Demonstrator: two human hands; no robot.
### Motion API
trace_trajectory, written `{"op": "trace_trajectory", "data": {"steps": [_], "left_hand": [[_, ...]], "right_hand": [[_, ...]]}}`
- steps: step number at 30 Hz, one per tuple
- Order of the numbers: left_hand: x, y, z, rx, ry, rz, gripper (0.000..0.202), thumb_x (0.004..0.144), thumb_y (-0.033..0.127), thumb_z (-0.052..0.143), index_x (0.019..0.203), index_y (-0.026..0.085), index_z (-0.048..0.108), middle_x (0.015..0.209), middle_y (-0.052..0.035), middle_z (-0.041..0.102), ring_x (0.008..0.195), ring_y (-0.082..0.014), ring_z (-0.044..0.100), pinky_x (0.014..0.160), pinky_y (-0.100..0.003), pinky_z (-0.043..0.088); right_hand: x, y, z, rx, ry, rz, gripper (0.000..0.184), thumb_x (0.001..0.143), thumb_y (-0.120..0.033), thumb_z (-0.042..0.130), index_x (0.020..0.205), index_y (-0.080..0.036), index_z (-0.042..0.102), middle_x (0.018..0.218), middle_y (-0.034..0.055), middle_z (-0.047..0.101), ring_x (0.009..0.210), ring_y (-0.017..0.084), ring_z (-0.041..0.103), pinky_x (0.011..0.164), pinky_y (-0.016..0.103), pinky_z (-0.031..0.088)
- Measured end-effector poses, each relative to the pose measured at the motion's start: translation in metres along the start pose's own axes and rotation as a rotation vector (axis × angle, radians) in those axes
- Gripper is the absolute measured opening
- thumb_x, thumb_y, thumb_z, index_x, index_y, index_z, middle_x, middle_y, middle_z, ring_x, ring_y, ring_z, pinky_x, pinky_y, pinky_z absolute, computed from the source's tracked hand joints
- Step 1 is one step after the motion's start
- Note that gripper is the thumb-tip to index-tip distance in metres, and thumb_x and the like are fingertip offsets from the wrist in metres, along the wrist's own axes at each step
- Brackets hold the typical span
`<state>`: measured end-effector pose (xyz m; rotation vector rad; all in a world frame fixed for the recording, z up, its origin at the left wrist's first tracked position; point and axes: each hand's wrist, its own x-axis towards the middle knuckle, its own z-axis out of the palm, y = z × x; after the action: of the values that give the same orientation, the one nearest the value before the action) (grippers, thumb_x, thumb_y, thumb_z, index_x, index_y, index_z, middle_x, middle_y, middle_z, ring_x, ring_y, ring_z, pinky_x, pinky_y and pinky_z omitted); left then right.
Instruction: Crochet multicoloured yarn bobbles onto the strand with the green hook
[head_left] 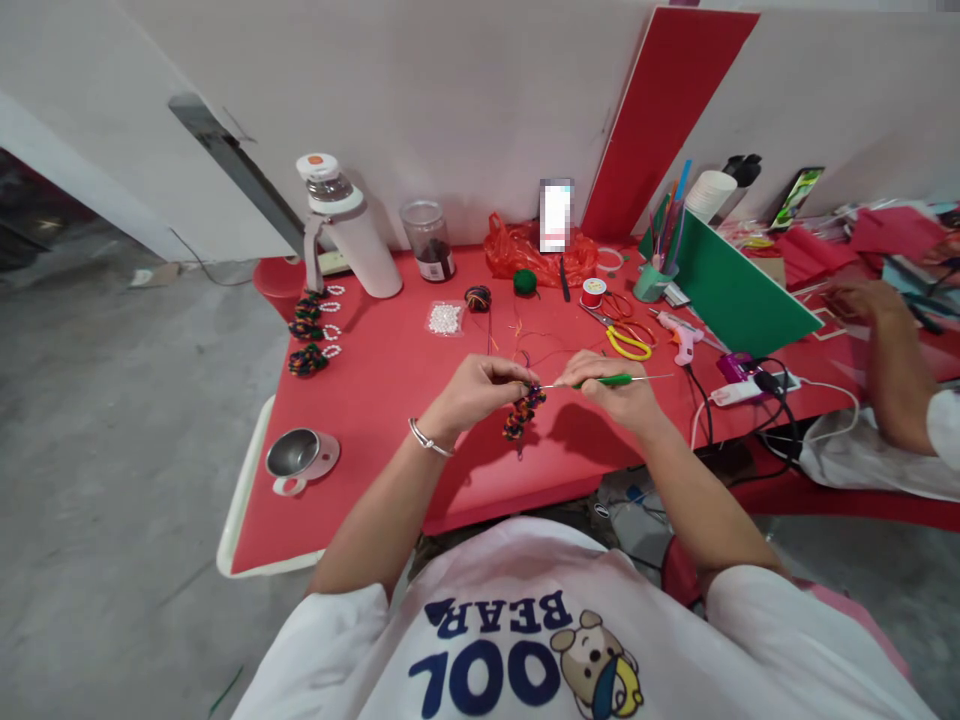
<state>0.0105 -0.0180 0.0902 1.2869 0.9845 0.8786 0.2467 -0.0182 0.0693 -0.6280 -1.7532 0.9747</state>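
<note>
In the head view my left hand [491, 388] pinches a small multicoloured crochet piece [523, 415], which hangs down in a dark, curly strip. My right hand [611, 390] grips a crochet hook [619, 380] by its green handle, and the hook's metal tip reaches the top of the piece at my left fingertips. A thin strand runs back from there toward a multicoloured yarn ball [478, 298]. Beside that ball lie a green yarn ball [525, 283] and a clear packet of white beads [445, 318].
At the left stand a white bottle [364, 245], a steel cup [300, 455] and finished-looking curly pieces with bead loops [306, 330]. Yellow-handled scissors [628, 343], a pink glue gun [681, 337] and a power strip [754, 388] lie right. A co-worker's hand [862, 298] is beyond the green board [731, 280].
</note>
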Motion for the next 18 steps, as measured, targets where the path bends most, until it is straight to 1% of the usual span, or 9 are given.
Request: {"op": "trace_trajectory", "data": {"steps": [2, 4, 5, 7, 10, 13, 15, 18], "left_hand": [[0.001, -0.005, 0.007, -0.034, 0.043, 0.025, 0.018, 0.065, 0.019, 0.079, 0.082, 0.014, 0.083, 0.079, -0.0079, 0.079, 0.072, -0.0175, 0.069, 0.072, -0.029, 0.054], [0.003, -0.011, 0.014, -0.076, 0.094, 0.053, 0.02, 0.065, 0.02, 0.08, 0.084, 0.014, 0.082, 0.078, -0.0069, 0.078, 0.071, -0.0168, 0.068, 0.072, -0.029, 0.053], [0.004, -0.014, 0.017, -0.111, 0.122, 0.065, 0.021, 0.065, 0.021, 0.081, 0.085, 0.014, 0.082, 0.077, -0.0061, 0.077, 0.07, -0.0161, 0.067, 0.071, -0.028, 0.053], [0.007, -0.021, 0.023, -0.179, 0.183, 0.082, 0.027, 0.063, 0.021, 0.081, 0.089, 0.013, 0.082, 0.07, -0.003, 0.072, 0.065, -0.0134, 0.064, 0.066, -0.026, 0.051], [0.009, -0.029, 0.03, -0.248, 0.283, 0.073, 0.037, 0.061, 0.019, 0.082, 0.097, 0.012, 0.08, 0.064, 0.0015, 0.066, 0.061, -0.0102, 0.06, 0.063, -0.023, 0.048], [0.008, -0.032, 0.038, -0.27, 0.365, 0.083, 0.035, 0.06, 0.021, 0.082, 0.094, 0.012, 0.08, 0.065, 0.0018, 0.066, 0.061, -0.009, 0.057, 0.062, -0.023, 0.046], [0.006, -0.032, 0.043, -0.259, 0.364, 0.099, 0.03, 0.062, 0.023, 0.082, 0.09, 0.012, 0.08, 0.067, 0.0008, 0.066, 0.062, -0.0093, 0.055, 0.061, -0.023, 0.046], [0.002, -0.029, 0.046, -0.237, 0.339, 0.123, 0.03, 0.065, 0.024, 0.082, 0.092, 0.013, 0.081, 0.069, -0.0003, 0.066, 0.063, -0.0101, 0.055, 0.061, -0.023, 0.044]], "right_hand": [[-0.008, 0.013, 0.015, 0.068, 0.106, 0.055, 0.021, 0.094, -0.047, 0.066, 0.097, -0.031, 0.081, 0.09, 0.0026, 0.08, 0.088, 0.021, 0.073, 0.085, 0.04, 0.059], [-0.014, 0.022, 0.032, 0.06, 0.226, 0.067, 0.024, 0.095, -0.048, 0.063, 0.098, -0.031, 0.08, 0.094, 0.0031, 0.08, 0.091, 0.021, 0.074, 0.086, 0.04, 0.059], [-0.017, 0.024, 0.039, 0.017, 0.279, 0.047, 0.022, 0.096, -0.046, 0.063, 0.1, -0.031, 0.08, 0.095, 0.0033, 0.08, 0.093, 0.021, 0.073, 0.087, 0.041, 0.058], [-0.021, 0.025, 0.052, -0.14, 0.364, -0.027, 0.017, 0.096, -0.04, 0.066, 0.103, -0.032, 0.079, 0.096, 0.0035, 0.079, 0.095, 0.022, 0.071, 0.089, 0.041, 0.057], [-0.023, 0.021, 0.063, -0.428, 0.418, -0.162, 0.016, 0.093, -0.033, 0.069, 0.107, -0.032, 0.078, 0.1, 0.0043, 0.078, 0.096, 0.022, 0.069, 0.088, 0.042, 0.056], [-0.024, 0.021, 0.066, -0.606, 0.44, -0.263, 0.022, 0.092, -0.029, 0.071, 0.113, -0.033, 0.076, 0.106, 0.0051, 0.078, 0.098, 0.023, 0.068, 0.089, 0.043, 0.056], [-0.024, 0.023, 0.067, -0.648, 0.461, -0.293, 0.024, 0.092, -0.03, 0.071, 0.115, -0.034, 0.075, 0.108, 0.0052, 0.078, 0.099, 0.023, 0.068, 0.089, 0.044, 0.057], [-0.02, 0.026, 0.064, -0.586, 0.471, -0.293, 0.023, 0.094, -0.032, 0.068, 0.116, -0.034, 0.075, 0.107, 0.0048, 0.078, 0.098, 0.023, 0.069, 0.088, 0.045, 0.057]]}}
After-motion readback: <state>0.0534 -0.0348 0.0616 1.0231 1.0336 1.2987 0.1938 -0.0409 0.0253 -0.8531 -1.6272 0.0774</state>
